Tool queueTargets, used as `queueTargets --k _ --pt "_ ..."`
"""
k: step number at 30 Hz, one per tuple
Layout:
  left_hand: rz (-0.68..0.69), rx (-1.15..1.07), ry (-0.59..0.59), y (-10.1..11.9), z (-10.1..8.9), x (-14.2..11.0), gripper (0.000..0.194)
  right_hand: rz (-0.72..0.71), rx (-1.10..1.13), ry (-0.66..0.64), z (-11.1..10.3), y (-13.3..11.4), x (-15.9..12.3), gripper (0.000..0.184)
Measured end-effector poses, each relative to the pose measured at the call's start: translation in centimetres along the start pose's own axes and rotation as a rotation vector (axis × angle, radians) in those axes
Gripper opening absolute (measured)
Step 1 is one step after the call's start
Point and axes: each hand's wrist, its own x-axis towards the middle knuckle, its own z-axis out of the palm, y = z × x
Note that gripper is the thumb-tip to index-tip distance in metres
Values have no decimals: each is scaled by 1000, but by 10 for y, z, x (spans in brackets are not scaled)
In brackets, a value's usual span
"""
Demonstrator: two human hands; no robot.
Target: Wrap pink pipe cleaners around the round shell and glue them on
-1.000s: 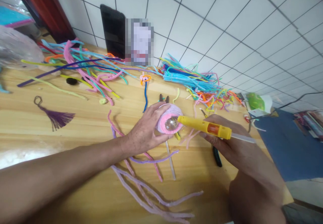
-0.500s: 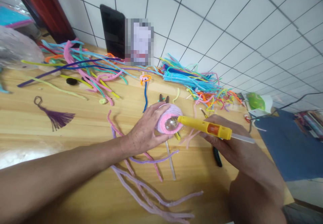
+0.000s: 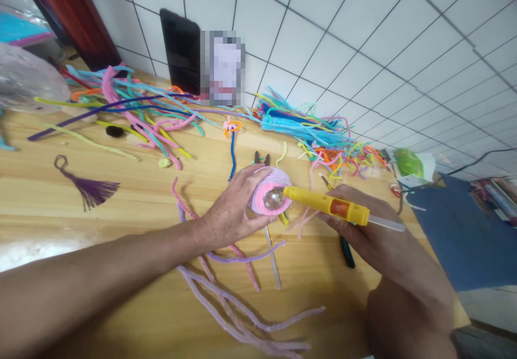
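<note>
My left hand (image 3: 234,205) is wrapped round a clear ball (image 3: 273,199) covered in coils of pink and lilac pipe cleaner (image 3: 271,177), its bare round top facing me. In my right hand (image 3: 359,216) is a yellow hot glue gun (image 3: 325,205), with a clear glue stick (image 3: 385,222) poking out of its back. The gun's tip meets the ball at the inner edge of the pink coil; whether glue is flowing I cannot tell. Loose lilac pipe cleaners (image 3: 242,289) lie below my left wrist, and another glue stick (image 3: 272,262) rests just under the ball.
Two phones, one black (image 3: 181,52) and one blurred out (image 3: 226,68), lean on the tiled wall. Heaps of coloured pipe cleaners (image 3: 307,127) line the table's back. A purple tassel (image 3: 89,186) lies at left. Black-handled pliers (image 3: 346,251) lie partly under my right hand.
</note>
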Motion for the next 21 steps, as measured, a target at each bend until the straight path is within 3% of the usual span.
queueTargets --k 21 --pt "-10 -16 0 1 0 0 83 -42 -25 1 0 4 -4 8"
